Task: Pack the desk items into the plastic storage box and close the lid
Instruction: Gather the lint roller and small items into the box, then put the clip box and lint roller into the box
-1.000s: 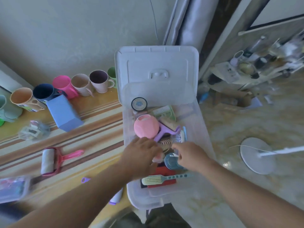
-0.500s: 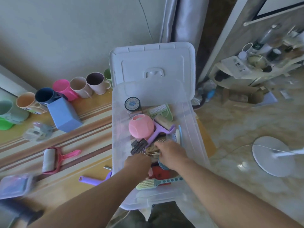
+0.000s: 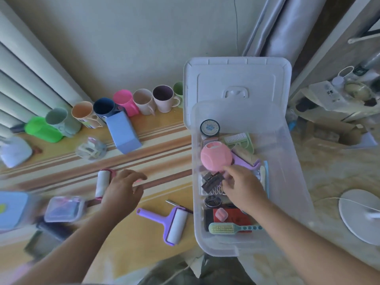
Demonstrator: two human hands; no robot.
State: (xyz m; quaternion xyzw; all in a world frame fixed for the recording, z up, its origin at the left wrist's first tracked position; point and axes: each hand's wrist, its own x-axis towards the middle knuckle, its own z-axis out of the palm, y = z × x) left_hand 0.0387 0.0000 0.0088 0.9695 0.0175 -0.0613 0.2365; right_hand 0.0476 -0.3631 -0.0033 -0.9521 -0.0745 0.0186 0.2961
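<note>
Fingers (image 3: 139, 178) of our left hand (image 3: 122, 189) hang loosely curled over the pink roller (image 3: 102, 183), gripping nothing that we can see; the hand covers its handle, so contact there we cannot tell. Right hand (image 3: 243, 187) sits inside the box (image 3: 292, 182), fingers bent down among the packed bits beside the pink ball (image 3: 216, 158) and a dark clip (image 3: 212, 182); whether they pinch anything we cannot tell.

Pink roller lies on the bench (image 3: 160, 159), well left of the box, drum pointing away from us, long axis running roughly front to back. Left hand is the nearer one by far. Purple roller (image 3: 173, 224) lies just beside the box's left wall, handle toward the left hand. Lid (image 3: 236, 79) stands open behind the box. We judge the pink roller is next in.
</note>
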